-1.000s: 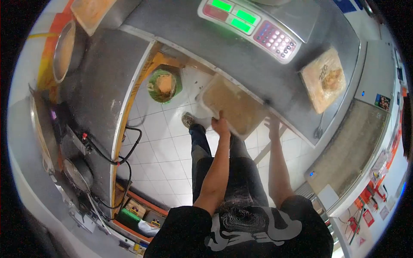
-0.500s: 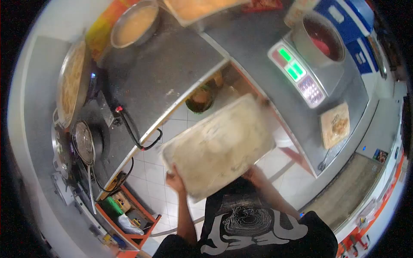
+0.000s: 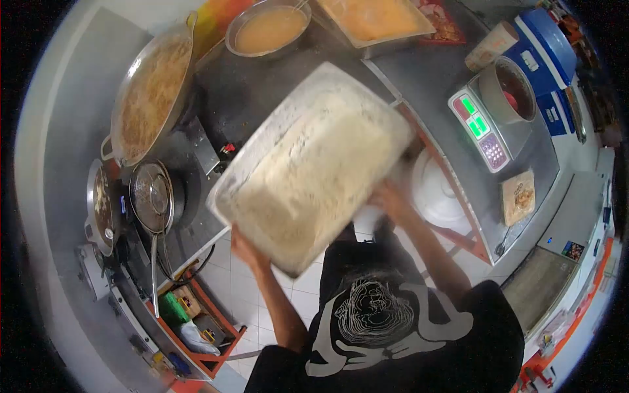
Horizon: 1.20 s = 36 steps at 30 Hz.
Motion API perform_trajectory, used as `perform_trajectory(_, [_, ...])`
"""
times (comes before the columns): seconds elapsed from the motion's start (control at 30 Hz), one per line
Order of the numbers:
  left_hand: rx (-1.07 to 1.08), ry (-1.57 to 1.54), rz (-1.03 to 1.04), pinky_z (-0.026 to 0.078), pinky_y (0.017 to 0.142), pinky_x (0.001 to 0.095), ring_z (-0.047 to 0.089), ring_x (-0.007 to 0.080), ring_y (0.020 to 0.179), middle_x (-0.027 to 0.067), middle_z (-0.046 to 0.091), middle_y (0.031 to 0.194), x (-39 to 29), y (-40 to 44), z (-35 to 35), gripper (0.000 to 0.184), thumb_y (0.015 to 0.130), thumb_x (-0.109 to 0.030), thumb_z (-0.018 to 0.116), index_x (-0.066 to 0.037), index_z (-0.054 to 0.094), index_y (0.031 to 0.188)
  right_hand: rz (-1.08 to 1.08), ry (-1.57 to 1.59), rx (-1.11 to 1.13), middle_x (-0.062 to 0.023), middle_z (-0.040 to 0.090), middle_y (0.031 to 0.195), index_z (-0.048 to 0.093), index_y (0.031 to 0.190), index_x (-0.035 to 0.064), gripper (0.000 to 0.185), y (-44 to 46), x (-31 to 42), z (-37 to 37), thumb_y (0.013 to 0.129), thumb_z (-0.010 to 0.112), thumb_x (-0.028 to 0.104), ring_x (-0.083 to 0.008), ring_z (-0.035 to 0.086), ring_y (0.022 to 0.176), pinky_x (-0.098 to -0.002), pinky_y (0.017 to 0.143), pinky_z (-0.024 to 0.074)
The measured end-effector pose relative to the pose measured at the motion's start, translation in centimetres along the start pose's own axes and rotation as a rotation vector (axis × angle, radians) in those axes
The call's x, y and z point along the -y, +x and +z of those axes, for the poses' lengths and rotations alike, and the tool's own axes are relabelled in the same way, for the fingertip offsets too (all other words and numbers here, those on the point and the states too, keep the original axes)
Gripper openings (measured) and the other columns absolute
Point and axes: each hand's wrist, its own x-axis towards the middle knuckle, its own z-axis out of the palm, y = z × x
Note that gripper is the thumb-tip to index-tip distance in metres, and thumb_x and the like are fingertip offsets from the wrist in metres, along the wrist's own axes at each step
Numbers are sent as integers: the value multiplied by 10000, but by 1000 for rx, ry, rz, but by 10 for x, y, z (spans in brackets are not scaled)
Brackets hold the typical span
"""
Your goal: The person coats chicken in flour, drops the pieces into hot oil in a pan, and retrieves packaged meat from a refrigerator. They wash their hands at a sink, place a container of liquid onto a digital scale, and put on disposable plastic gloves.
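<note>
A large rectangular metal tray (image 3: 274,136) is held up in front of me, tilted, with pale flour-like powder (image 3: 321,170) spread over its inside. My left hand (image 3: 247,249) grips its near left corner, the fingers partly hidden by the tray. My right hand (image 3: 391,198) holds the right side, its fingertips out of sight and slightly blurred. Tray and hands are in the air over the tiled floor and the edge of the dark counter.
A big wok of bubbling oil (image 3: 154,98) stands left, near a strainer (image 3: 154,196) and a smaller pan (image 3: 101,206). Behind are a bowl of orange liquid (image 3: 272,31) and an orange-filled tray (image 3: 373,8). At right, a scale (image 3: 478,124) carries a pot (image 3: 504,88).
The tray has risen closer and turned more upright, so its powdery inside shows more fully. Both hands have moved up with it, and the view has shifted, placing the counter items further right.
</note>
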Motion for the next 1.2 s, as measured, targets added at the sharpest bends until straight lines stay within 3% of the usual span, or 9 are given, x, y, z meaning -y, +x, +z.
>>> perform_trajectory(0.43, [208, 62, 3, 512, 753, 417, 621, 313, 837, 224, 623, 1038, -5, 164, 133, 523, 874, -352, 585, 149, 579, 1023, -281, -248, -312, -91, 596, 1024, 531, 1181, 72, 342, -29, -78, -159, 844, 590, 73, -186, 586, 925, -318, 775, 483])
perform_trajectory(0.5, [206, 94, 209, 513, 755, 431, 618, 327, 828, 241, 616, 1006, 16, 184, 118, 354, 853, -230, 634, 102, 595, 971, -551, -1038, -797, -128, 591, 1016, 539, 1156, 101, 516, -82, -183, -230, 666, 655, -8, -279, 580, 857, -364, 769, 482])
perform_trajectory(0.57, [-238, 702, 904, 475, 812, 414, 581, 326, 876, 198, 604, 941, 4, 148, 105, 322, 852, -189, 671, 64, 566, 1022, -231, -1141, -1079, -165, 584, 1017, 542, 1107, 126, 557, -163, -290, -283, 573, 662, 23, -359, 561, 945, -454, 844, 437])
perform_trajectory(0.6, [-184, 414, 1083, 456, 811, 392, 558, 291, 855, 148, 590, 912, 0, 121, 110, 295, 879, -176, 648, 48, 543, 1042, -211, -1082, -1195, -152, 609, 929, 556, 1055, 108, 507, -207, -356, -303, 567, 682, 56, -355, 590, 916, -439, 792, 477])
perform_trajectory(0.63, [16, 278, 991, 459, 778, 374, 547, 262, 825, 125, 568, 888, -4, 98, 109, 255, 901, -179, 617, 29, 538, 1025, 23, -1189, -1346, -125, 627, 824, 567, 1002, 85, 437, -237, -450, -333, 590, 708, 106, -338, 628, 834, -418, 713, 519])
perform_trajectory(0.67, [218, 149, 877, 462, 744, 356, 536, 233, 794, 101, 546, 865, -5, 75, 109, 217, 923, -181, 587, 10, 532, 1009, 175, -119, -1429, -106, 645, 791, 582, 917, 87, 338, -276, -521, -351, 629, 735, 178, -315, 651, 753, -417, 647, 538])
perform_trajectory(0.83, [1015, 175, 642, 385, 558, 240, 450, 112, 667, 25, 483, 810, 3, -43, 147, 199, 937, -238, 552, -43, 521, 966, 757, -553, -1354, -125, 650, 808, 601, 900, 45, 320, -308, -594, -183, 663, 758, 191, -246, 677, 688, -372, 531, 550])
perform_trajectory(0.9, [1275, 238, 535, 376, 556, 228, 442, 99, 663, 19, 485, 813, 10, -104, 176, 199, 932, -233, 555, -42, 525, 980, 167, 52, -1527, -163, 603, 784, 545, 986, -61, 251, -323, -477, -97, 737, 572, -72, -286, 640, 504, -373, 415, 566])
perform_trajectory(1.2, [2079, 322, 559, 465, 656, 248, 527, 107, 716, 29, 550, 883, 70, -401, 224, 205, 922, -149, 559, -11, 531, 1070, 298, -277, -1723, -122, 664, 830, 617, 1032, 131, 350, -333, -486, -211, 688, 683, 145, -287, 651, 827, -385, 740, 521])
